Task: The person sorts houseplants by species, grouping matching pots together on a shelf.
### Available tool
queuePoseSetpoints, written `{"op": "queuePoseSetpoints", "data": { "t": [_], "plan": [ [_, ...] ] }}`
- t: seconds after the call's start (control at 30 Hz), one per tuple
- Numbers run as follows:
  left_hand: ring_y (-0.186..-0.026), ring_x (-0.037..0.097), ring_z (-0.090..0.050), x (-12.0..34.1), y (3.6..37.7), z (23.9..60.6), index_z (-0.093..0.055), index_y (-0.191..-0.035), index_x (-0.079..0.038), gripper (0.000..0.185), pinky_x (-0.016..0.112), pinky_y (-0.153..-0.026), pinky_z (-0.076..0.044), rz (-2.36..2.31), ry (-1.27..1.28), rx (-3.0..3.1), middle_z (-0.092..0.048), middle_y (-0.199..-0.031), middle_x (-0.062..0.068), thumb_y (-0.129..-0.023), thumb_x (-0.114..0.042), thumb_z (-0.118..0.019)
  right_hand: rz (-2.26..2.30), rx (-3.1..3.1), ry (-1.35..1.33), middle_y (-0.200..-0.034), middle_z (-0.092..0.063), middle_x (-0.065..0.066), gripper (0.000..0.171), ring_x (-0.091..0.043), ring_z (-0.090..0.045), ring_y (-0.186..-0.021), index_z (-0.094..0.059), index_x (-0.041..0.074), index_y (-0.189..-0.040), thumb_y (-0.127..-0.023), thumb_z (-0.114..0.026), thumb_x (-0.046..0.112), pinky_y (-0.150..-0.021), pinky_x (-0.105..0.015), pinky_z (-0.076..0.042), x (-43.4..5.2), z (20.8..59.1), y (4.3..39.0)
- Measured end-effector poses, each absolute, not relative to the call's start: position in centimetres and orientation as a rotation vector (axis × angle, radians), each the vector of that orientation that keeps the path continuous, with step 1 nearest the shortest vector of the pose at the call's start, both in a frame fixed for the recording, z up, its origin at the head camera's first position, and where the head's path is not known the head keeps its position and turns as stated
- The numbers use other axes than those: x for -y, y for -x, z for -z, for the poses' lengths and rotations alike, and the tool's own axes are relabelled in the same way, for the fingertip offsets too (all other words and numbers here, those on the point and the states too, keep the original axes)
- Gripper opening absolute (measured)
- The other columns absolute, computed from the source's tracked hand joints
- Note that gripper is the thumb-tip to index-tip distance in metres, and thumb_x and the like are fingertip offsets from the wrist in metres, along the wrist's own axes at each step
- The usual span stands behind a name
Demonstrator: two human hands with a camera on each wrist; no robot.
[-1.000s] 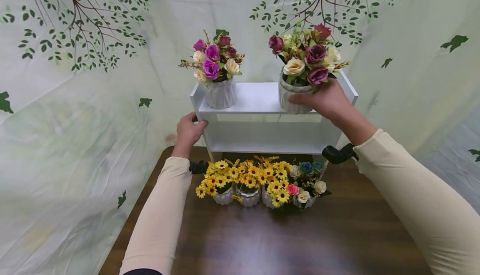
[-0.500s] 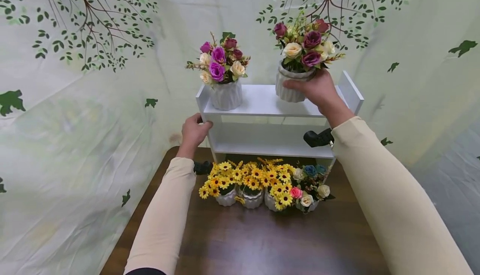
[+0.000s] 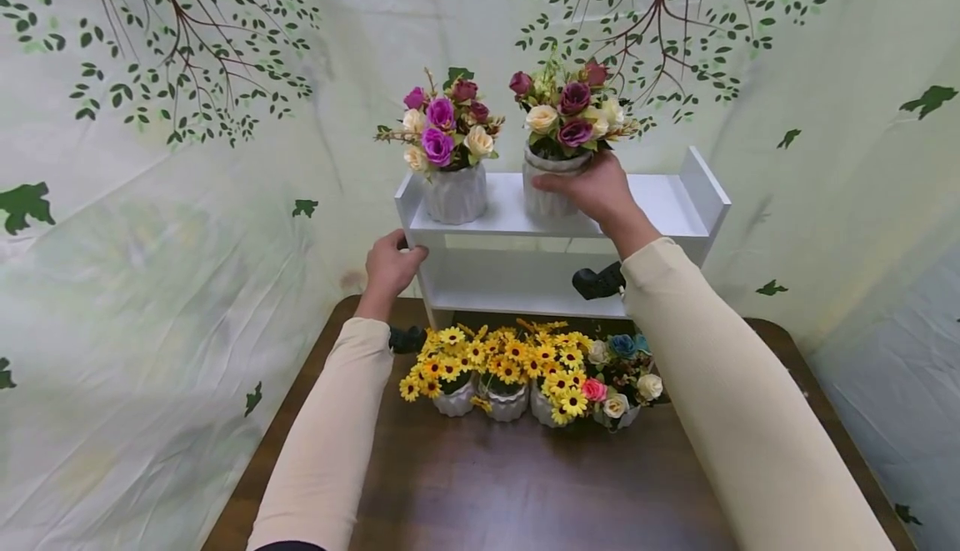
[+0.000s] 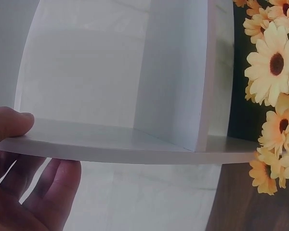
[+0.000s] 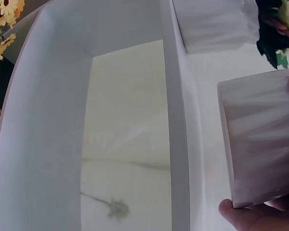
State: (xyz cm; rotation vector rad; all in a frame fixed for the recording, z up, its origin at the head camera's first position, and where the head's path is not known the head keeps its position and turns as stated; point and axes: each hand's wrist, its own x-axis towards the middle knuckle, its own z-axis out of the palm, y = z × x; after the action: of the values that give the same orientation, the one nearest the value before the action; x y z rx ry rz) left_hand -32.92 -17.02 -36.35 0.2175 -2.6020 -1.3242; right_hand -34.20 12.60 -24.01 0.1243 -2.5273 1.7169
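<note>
Right hand (image 3: 596, 192) fingers curled round white ribbed rose pot (image 3: 546, 194), top tier of white shelf (image 3: 675, 201), near second rose pot (image 3: 454, 194) at left end. Left hand (image 3: 392, 263) pinches shelf left edge.

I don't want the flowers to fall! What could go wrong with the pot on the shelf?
The white ribbed pot of maroon and cream roses, held in the right hand, stands close to the white ribbed pot of purple roses; the bouquets might tangle or bump. The white two-tier shelf could shift, though the left hand grips its edge.
</note>
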Motion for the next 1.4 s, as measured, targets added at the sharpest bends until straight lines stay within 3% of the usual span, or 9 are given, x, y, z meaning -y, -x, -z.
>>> {"op": "queuePoseSetpoints", "data": {
  "t": [0.93,1.4],
  "plan": [
    [-0.116,0.035,-0.063,16.7,32.8,36.7,-0.064,-0.128,-0.005,0.043,0.051,-0.097,-0.051,1.336,-0.226,2.599,-0.067,-0.129,0.016,-0.089,-0.023,-0.059,-1.673,2.568,-0.103,-0.156,-0.043,-0.007,0.101,-0.022,-0.042,-0.143,-0.031,0.014,-0.154,-0.072,-0.087,0.029,-0.121,-0.034,-0.030,-10.6,25.6,35.0],
    [-0.118,0.034,-0.063,16.8,32.9,36.3,-0.065,-0.126,-0.007,0.041,0.051,-0.101,-0.049,1.298,-0.250,2.602,-0.067,-0.128,0.014,-0.088,-0.024,-0.060,-1.653,2.596,-0.256,-0.161,-0.034,-0.008,0.103,-0.023,-0.034,-0.148,-0.020,0.017,-0.158,-0.077,-0.083,0.029,-0.123,-0.037,-0.025,-10.5,26.1,35.0]
  ]
}}
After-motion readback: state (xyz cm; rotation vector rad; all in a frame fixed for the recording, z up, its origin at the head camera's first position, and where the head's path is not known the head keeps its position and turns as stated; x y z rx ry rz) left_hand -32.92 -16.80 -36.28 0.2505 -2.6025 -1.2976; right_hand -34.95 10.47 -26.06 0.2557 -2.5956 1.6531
